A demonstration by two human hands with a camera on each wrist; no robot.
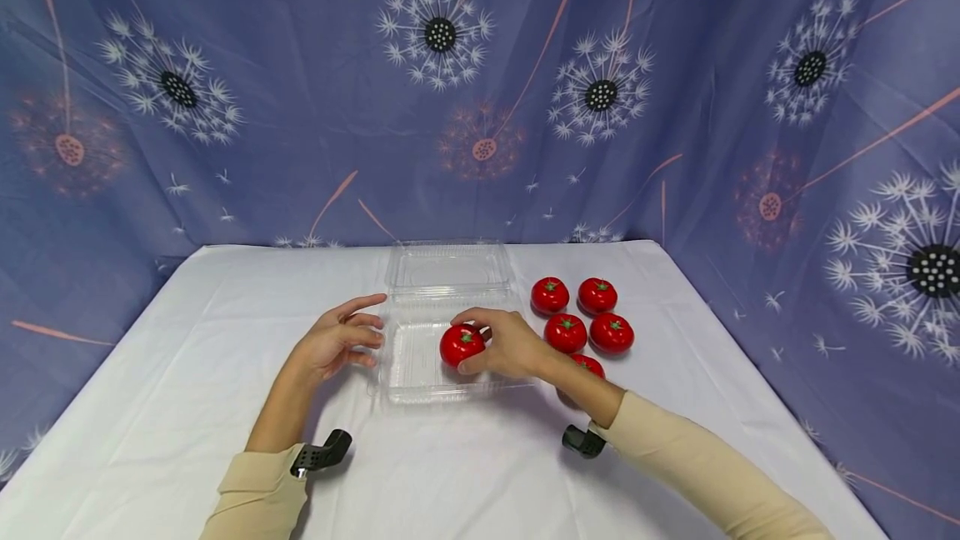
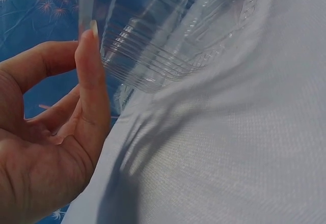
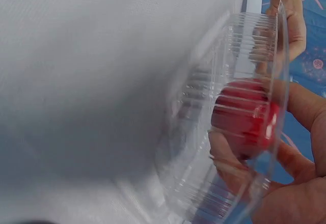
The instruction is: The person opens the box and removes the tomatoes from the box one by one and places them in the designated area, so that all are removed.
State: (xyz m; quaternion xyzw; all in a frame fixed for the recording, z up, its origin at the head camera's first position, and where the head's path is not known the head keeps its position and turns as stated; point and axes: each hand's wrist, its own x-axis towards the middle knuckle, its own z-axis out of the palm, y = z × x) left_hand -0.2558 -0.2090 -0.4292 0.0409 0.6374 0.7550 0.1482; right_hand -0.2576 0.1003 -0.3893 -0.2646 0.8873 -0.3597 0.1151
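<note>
The right hand (image 1: 510,346) gripped one glossy round red tomato (image 1: 461,344) inside the tray of an open, ribbed clear-plastic clamshell box (image 1: 420,373). The left hand (image 1: 337,340) was relaxed and held nothing, fingers beside the box's edge. Five more smooth tomatoes (image 1: 567,332) clustered right of it on the white cloth (image 1: 225,340).

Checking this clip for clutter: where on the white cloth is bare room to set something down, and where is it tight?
Bare cloth lies left of the left hand and along the near edge of the white-clothed table. It is tight around the clear plastic clamshell box, where the right hand holds a red tomato, and at the loose red tomatoes right of it.
</note>
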